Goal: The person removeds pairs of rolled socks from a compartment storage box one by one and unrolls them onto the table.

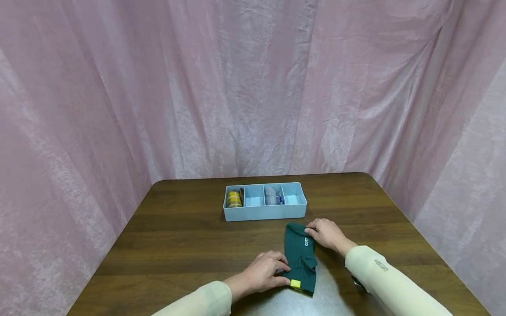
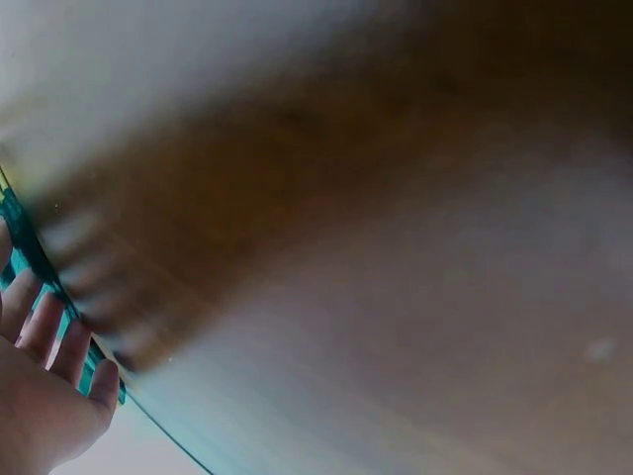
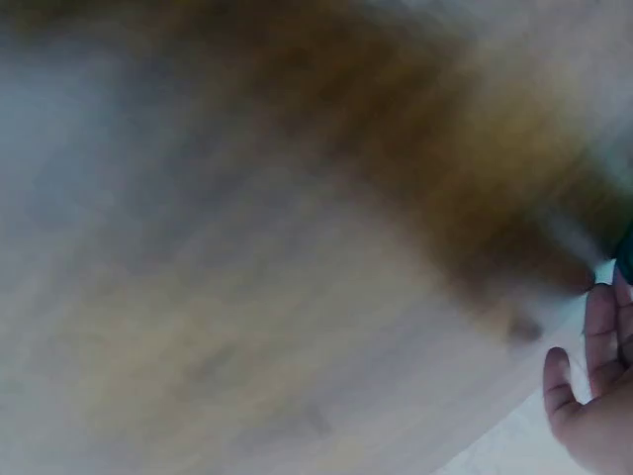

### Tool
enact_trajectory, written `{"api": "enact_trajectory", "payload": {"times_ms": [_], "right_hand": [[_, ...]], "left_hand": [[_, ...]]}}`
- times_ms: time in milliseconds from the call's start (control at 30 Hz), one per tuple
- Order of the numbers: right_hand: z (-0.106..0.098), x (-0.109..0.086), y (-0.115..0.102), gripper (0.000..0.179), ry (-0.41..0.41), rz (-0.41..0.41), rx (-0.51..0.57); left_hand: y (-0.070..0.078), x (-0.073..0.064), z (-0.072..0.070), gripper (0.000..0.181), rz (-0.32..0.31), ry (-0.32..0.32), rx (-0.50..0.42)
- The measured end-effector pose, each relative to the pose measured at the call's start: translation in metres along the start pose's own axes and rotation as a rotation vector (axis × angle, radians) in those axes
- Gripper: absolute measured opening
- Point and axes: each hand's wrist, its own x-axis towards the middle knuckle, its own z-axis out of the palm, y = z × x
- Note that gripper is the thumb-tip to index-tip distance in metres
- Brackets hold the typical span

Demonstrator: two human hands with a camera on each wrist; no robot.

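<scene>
A dark green ribbed sock (image 1: 299,250) lies flat on the table, with white lettering near its far end and a yellow label (image 1: 295,283) at its near end. Beside its near left edge is my left hand (image 1: 265,272), thumb by the label and fingers touching the fabric. My right hand (image 1: 326,232) rests its fingertips on the far right corner, by the lettering. In the left wrist view, loosely spread fingers (image 2: 71,348) lie along the green edge. At the right wrist view's border, relaxed fingers (image 3: 600,332) reach a sliver of green.
Behind the sock stands a light blue divided organizer (image 1: 265,213). A yellow plaid roll (image 1: 234,199) sits in its leftmost compartment, a grey roll (image 1: 271,195) in the third. A small dark object (image 1: 357,281) lies partly under my right forearm. Pink curtains (image 1: 253,87) hang behind the table.
</scene>
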Motion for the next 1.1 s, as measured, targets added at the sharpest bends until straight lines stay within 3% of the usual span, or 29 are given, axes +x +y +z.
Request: {"api": "enact_trajectory", "payload": {"times_ms": [133, 300, 500, 700, 833, 1000, 1100], "right_hand": [[-0.001, 0.004, -0.002, 0.016, 0.05, 0.087, 0.006], [0.005, 0.004, -0.007, 0.007, 0.156, 0.093, 0.012], [0.004, 0.004, -0.009, 0.024, 0.073, 0.082, 0.045], [0.001, 0.009, -0.001, 0.02, 0.038, 0.087, 0.036], [0.0, 0.013, 0.002, 0.02, 0.036, 0.132, 0.025], [0.002, 0.014, 0.002, 0.019, 0.118, 0.208, 0.018], [0.004, 0.014, 0.0, 0.014, 0.196, 0.144, 0.025]], "left_hand": [[0.0, 0.0, 0.0, 0.032, 0.005, 0.001, 0.001], [0.0, -0.001, -0.001, 0.031, 0.017, -0.002, 0.009], [0.0, -0.001, -0.001, 0.031, 0.003, -0.012, -0.004], [0.001, -0.003, -0.002, 0.031, 0.039, 0.003, 0.038], [0.002, -0.004, -0.001, 0.029, 0.066, 0.022, 0.061], [0.004, -0.006, -0.001, 0.028, 0.077, 0.023, 0.064], [0.004, -0.007, -0.003, 0.028, 0.076, 0.015, 0.065]]}}
